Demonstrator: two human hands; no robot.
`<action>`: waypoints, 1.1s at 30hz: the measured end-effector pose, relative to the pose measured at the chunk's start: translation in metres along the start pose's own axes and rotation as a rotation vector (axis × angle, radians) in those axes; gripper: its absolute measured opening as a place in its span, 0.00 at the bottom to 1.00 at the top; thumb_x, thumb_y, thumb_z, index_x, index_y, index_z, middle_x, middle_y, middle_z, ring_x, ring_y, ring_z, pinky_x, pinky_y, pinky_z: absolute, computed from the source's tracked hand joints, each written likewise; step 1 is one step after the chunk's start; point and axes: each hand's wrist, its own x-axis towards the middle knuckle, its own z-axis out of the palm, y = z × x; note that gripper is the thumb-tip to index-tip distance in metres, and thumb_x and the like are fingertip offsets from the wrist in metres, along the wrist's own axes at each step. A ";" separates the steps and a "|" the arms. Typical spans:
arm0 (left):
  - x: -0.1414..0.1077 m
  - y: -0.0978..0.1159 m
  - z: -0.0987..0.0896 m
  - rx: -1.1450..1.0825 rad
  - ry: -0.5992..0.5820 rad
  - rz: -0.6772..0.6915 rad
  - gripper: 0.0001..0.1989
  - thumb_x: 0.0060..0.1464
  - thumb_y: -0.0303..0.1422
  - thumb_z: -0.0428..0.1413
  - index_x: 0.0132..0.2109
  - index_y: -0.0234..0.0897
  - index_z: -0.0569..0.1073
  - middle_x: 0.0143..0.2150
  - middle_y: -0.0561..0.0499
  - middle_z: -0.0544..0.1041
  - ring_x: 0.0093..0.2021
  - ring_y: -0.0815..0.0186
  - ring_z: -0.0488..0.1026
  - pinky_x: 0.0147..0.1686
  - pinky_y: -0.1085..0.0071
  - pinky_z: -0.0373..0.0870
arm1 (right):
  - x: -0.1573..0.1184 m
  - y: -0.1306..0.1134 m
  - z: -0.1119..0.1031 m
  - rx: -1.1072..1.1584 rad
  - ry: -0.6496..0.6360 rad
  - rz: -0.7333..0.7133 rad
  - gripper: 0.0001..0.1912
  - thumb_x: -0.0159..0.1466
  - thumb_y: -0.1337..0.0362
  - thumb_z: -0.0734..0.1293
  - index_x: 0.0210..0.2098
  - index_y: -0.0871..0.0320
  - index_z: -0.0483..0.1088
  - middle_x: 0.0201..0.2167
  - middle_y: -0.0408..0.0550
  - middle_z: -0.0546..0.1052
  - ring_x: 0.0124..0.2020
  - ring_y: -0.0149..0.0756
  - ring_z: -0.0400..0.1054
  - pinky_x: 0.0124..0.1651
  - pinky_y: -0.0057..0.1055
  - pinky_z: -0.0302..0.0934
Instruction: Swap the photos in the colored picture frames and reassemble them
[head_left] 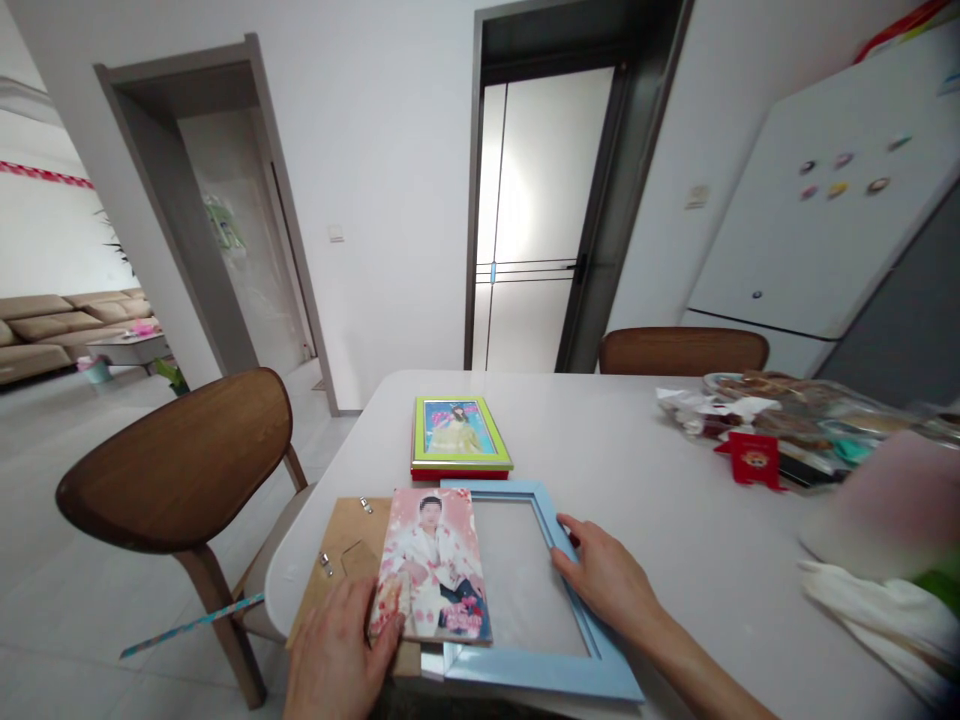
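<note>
My left hand point(341, 645) is closed at the lower left corner of a pink portrait photo point(431, 570), its thumb along the photo's edge. Under that hand and photo lies a brown backing board point(352, 535) with metal clips. The photo overlaps the left side of a light blue picture frame point(540, 675), which lies flat on the table with a pale, plain centre. My right hand point(611, 580) grips the frame's right side, thumb and finger on its edge. Beyond them sits a green picture frame point(461, 465) with a picture in it, on top of something red.
The white table point(600, 440) carries a red packet point(754, 460), plastic bags point(817, 400) and a white cloth point(862, 620) at the right. A wooden chair point(187, 460) stands at the left, another chair point(682, 350) at the far side. A fridge point(817, 240) is at the right.
</note>
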 end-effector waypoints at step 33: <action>0.020 0.086 0.008 -0.930 0.211 0.265 0.31 0.47 0.34 0.53 0.57 0.36 0.52 0.58 0.43 0.58 0.57 0.56 0.54 0.54 0.59 0.55 | -0.031 -0.127 -0.024 1.537 -0.225 0.017 0.20 0.52 0.61 0.63 0.45 0.57 0.65 0.39 0.46 0.73 0.42 0.35 0.64 0.46 0.33 0.57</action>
